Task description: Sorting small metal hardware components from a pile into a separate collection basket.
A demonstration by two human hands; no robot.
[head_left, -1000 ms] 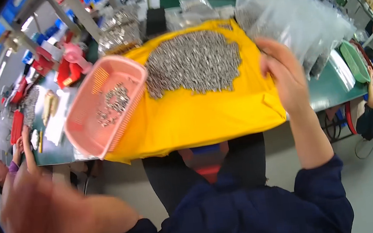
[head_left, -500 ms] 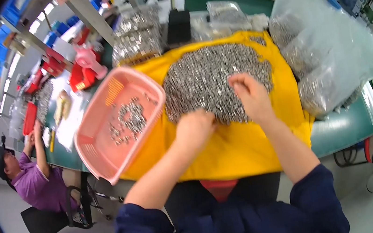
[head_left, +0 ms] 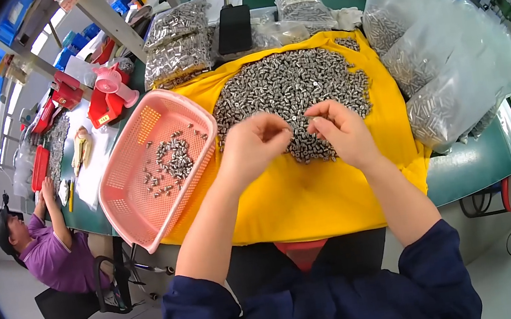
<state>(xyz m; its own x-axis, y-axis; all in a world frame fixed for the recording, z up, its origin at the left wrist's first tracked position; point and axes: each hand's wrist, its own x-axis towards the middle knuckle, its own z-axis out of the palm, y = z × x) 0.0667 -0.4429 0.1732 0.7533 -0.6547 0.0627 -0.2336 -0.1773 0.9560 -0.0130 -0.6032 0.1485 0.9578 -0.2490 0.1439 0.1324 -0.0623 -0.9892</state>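
A broad pile of small shiny metal fittings (head_left: 297,83) lies on a yellow cloth (head_left: 313,207) in front of me. Over the pile's near left part, my left hand (head_left: 254,148) is closed, thumb and fingertips pinched together. My right hand (head_left: 348,135) faces it across a small gap, its thumb and forefinger also brought together above the fittings. Whatever either pinch holds is too small to tell from the pile behind. Left of the cloth, a pink plastic basket (head_left: 119,191) is tilted in my view and contains a loose group of the same metal fittings (head_left: 175,160).
Clear bags of metal parts (head_left: 179,43) and a black flat object (head_left: 234,30) line the far side. Large bags (head_left: 428,72) bulge on the right. A pink fan (head_left: 113,81) stands beside a red bin (head_left: 105,107). At far left sits a person in purple (head_left: 58,256).
My left hand has risen off the pile's near edge and turned its pinch toward the right. The right hand has come down and slightly left, so their fingertips are closer together.
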